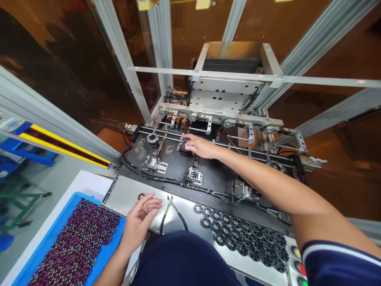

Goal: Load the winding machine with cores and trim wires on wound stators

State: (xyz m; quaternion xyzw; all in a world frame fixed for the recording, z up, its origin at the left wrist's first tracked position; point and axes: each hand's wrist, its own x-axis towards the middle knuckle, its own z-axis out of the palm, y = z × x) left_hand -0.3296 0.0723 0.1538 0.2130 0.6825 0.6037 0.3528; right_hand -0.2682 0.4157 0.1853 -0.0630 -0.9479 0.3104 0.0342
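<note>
My right hand (pixel 200 146) reaches across the machine bed, its fingers curled down over a round black part (pixel 185 150) seated in a fixture. The fingertips partly hide that part. Above the front metal ledge hovers my left hand (pixel 142 217), fingers stretched out and nothing seen in them. Close by its fingertips lies a small round red-and-black piece (pixel 141 196). A pair of cutting pliers (pixel 170 201) with dark handles rests to its right, jaws pointing away from me. Another round black part (pixel 152 139) sits in the fixture further left.
Many round black-and-silver parts (pixel 244 234) cover the right of the ledge. A blue tray (pixel 77 195) at left holds rows of dark pieces with coloured spots. Small metal clamps (pixel 194 176), cables and rails cross the bed. Push buttons (pixel 300 268) sit at lower right. Aluminium posts (pixel 125 59) frame the machine.
</note>
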